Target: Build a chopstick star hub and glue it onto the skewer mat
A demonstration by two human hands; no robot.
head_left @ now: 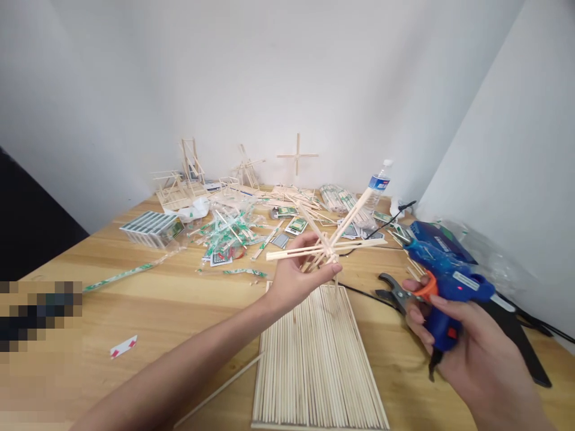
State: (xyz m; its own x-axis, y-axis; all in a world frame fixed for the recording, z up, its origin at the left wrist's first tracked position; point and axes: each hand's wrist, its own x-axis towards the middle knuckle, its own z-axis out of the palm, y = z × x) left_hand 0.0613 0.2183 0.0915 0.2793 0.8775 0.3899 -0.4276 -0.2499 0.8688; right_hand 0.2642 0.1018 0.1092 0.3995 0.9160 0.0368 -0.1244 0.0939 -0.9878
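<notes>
My left hand (299,269) is closed around a pinwheel-like frame of thin wooden sticks (354,215), its arms spreading out from a joint near my thumb. Below it lies a flat panel of sticks laid side by side (309,359). My right hand (467,335) grips a blue hot glue gun (458,287) with an orange trigger. Its nozzle points up and left, apart from the stick frame, and a small red light shows on its side. Just left of the glue gun lie pruning shears (395,290), partly behind my fingers.
A water bottle (378,182) stands at the back. Torn green-and-white wrappers (231,230), stacked playing cards (153,227) and loose sticks (291,194) cover the far table. Several stick models, including a cross (297,155), stand by the wall. A black cable (368,293) crosses behind the panel.
</notes>
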